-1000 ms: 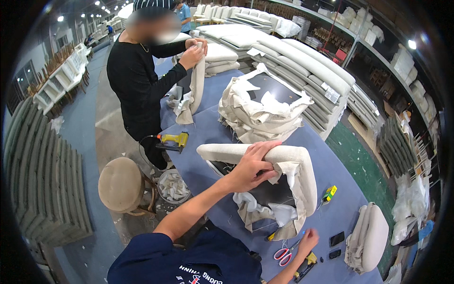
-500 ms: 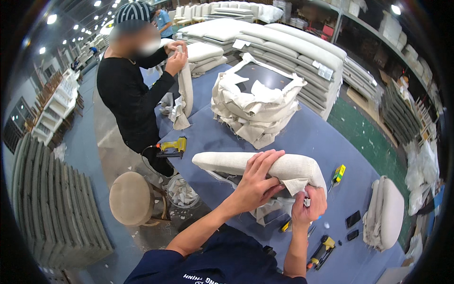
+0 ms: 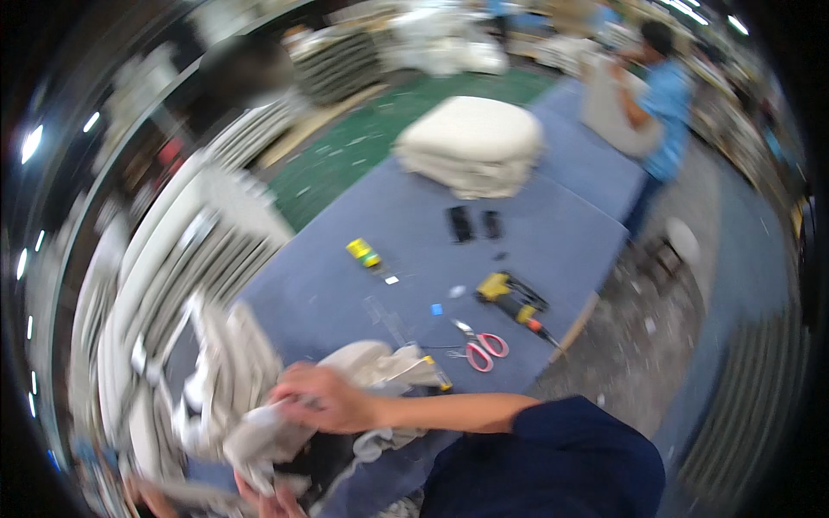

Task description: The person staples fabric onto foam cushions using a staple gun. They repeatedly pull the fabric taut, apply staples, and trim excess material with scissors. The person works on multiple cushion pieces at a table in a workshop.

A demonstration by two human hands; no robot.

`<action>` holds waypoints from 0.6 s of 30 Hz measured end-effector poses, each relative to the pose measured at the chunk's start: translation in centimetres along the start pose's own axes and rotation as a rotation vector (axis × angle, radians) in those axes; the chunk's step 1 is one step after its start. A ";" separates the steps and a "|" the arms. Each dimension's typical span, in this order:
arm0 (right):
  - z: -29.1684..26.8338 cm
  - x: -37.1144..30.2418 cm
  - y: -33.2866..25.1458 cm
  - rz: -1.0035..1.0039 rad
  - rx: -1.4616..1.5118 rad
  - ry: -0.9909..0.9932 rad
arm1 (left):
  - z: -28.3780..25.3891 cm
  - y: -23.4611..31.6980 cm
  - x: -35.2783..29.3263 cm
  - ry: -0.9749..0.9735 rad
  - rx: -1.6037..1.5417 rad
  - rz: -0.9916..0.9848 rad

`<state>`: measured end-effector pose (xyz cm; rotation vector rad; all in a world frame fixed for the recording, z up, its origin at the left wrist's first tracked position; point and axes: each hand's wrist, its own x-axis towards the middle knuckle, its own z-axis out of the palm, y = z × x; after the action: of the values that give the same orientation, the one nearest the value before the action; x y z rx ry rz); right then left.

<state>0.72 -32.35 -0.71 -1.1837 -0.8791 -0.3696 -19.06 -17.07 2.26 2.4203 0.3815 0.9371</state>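
A beige fabric-covered cushion (image 3: 376, 361) lies low on the blue-grey table, its dark underside partly showing. My right hand (image 3: 328, 399) is closed on the loose pale fabric (image 3: 259, 439) at its edge, the forearm crossing from the right. Below it, at the lower rim, my left hand (image 3: 272, 501) shows only a few blurred fingers, pinched at the same fabric. Just beyond the hands rises a pile of cushions with ragged fabric edges (image 3: 229, 367). A yellow-handled tool (image 3: 438, 374) lies beside the cushion, and scissors with pink-red handles (image 3: 486, 350) are close by.
On the table (image 3: 406, 203) are a yellow-black staple gun (image 3: 509, 298), two black phone-like devices (image 3: 460, 224), a yellow-green box-like item (image 3: 363, 252) and a cushion stack (image 3: 471, 147). Tall cushion piles (image 3: 199, 233) stand left. A person in blue (image 3: 669, 108) handles a cushion at far right.
My view has swung far to the right and is blurred. My left hand has come off the cushion's top and sits near the lower rim; my right hand still grips fabric.
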 end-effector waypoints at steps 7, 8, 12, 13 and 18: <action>2.1 1.0 -4.5 0.299 0.152 -0.061 | 0.5 7.4 6.2 -0.100 -0.677 0.071; 1.9 0.7 -4.9 0.309 0.150 -0.073 | 0.6 8.1 7.3 -0.181 -0.551 -0.005; 2.5 -1.2 -3.8 0.162 0.082 -0.006 | 1.2 7.9 9.1 -0.434 -0.366 0.232; 1.8 -1.2 -4.4 0.191 0.102 -0.005 | 1.6 8.2 9.0 -0.438 -0.383 0.229; 0.9 -1.4 -4.5 0.137 0.057 0.027 | 3.7 9.0 8.4 -0.470 -0.454 0.239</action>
<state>-3.50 -33.41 1.21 -1.1766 -0.7757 -0.2467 -9.82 -22.29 9.47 2.1875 -0.2698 0.4500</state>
